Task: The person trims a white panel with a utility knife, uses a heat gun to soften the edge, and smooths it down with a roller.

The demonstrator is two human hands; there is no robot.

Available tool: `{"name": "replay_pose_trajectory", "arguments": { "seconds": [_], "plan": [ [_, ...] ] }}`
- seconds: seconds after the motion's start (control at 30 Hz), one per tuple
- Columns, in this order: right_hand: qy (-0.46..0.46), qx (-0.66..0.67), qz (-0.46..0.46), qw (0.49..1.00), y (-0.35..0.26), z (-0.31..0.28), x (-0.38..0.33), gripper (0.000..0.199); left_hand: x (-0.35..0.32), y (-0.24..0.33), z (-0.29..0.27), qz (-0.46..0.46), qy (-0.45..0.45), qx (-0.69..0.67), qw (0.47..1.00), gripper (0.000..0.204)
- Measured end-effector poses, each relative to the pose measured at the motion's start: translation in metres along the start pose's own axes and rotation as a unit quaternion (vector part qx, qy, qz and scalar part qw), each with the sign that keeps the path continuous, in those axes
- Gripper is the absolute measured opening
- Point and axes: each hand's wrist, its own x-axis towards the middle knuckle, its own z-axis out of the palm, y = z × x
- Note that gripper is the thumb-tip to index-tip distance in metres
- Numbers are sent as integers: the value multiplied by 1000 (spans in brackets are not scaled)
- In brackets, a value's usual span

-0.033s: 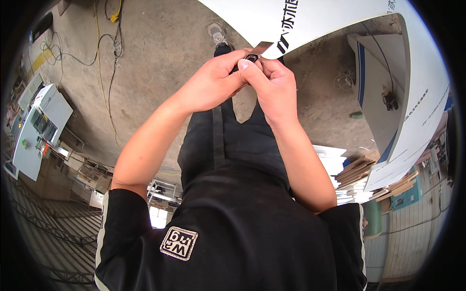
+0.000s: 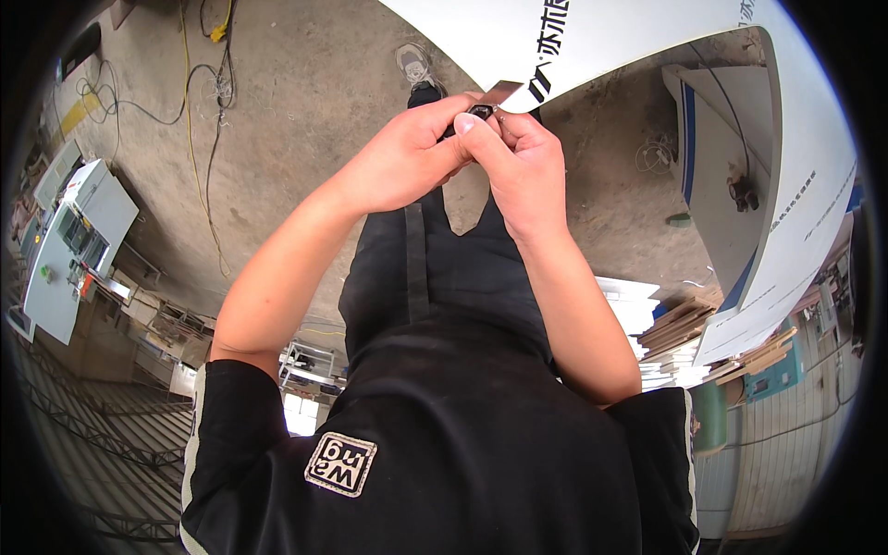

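Observation:
My left hand (image 2: 407,159) and my right hand (image 2: 524,168) meet at the upper middle, both closed around one small tool. It has a black handle (image 2: 480,111) and a flat metal blade (image 2: 502,93) pointing up and to the right. Both thumbs press close to the handle, and the fingers hide most of it. Just beyond the blade, the rounded corner of a large white panel (image 2: 490,42) with dark printing comes down to my fingers. Whether the blade touches that corner, I cannot tell.
The white panel curves round to the right above a grey board (image 2: 731,139) with a blue edge. Cables (image 2: 190,120) lie on the concrete floor (image 2: 287,102) at the left. A grey-white machine (image 2: 104,199) stands far left. Stacked wood strips (image 2: 680,326) lie at the right.

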Motion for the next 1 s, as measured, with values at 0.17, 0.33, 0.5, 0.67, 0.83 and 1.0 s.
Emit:
{"name": "replay_pose_trajectory", "arguments": {
  "seconds": [0.17,0.33,0.5,0.67,0.83,1.0],
  "plan": [
    [1,12,-14,1000,3,0,2,38,1,2,-5,16,-4,43,999,37],
    [22,42,-13,999,3,7,3,38,2,1,-6,19,5,30,999,33],
    [23,31,-5,999,6,0,4,37,3,10,-6,-14,-13,69,997,32],
    [14,45,0,999,2,4,4,35,2,9,-6,-6,-3,57,998,30],
    [9,65,-4,998,4,7,5,33,2,2,-4,24,13,18,999,24],
    [10,52,6,999,1,4,4,31,5,1,-6,14,3,55,998,28]
  ]
}}
